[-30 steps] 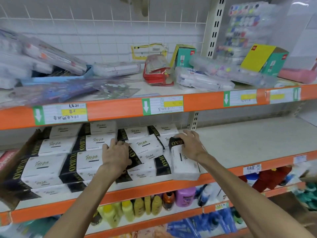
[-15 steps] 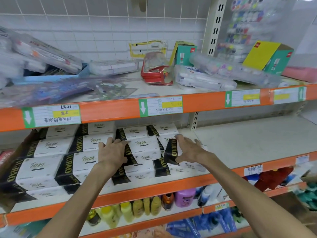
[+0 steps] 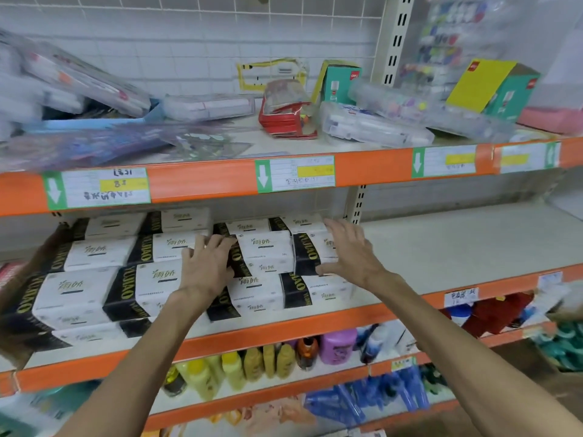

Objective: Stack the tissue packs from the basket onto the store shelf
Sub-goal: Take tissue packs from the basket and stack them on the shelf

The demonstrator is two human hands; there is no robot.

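So, tissue packs stacked up on the middle shelf

The tissue packs (image 3: 157,279) are soft plastic-wrapped bricks, white with a black band and gold lettering. They sit in rows on the left part of the pale flat shelf (image 3: 441,247), behind its glossy orange front rail (image 3: 315,324). Left hand (image 3: 205,269) lies on the packs, fingers spread, gripping nothing. Right hand (image 3: 353,253) is flat too, straight fingers against the right side of the end pack (image 3: 310,252), thumb at its front corner. Rounded yellow bottles (image 3: 233,370) stand one shelf below.

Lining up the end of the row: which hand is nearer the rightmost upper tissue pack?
Right. The right hand touches the rightmost upper tissue pack; the left hand rests on packs further left.
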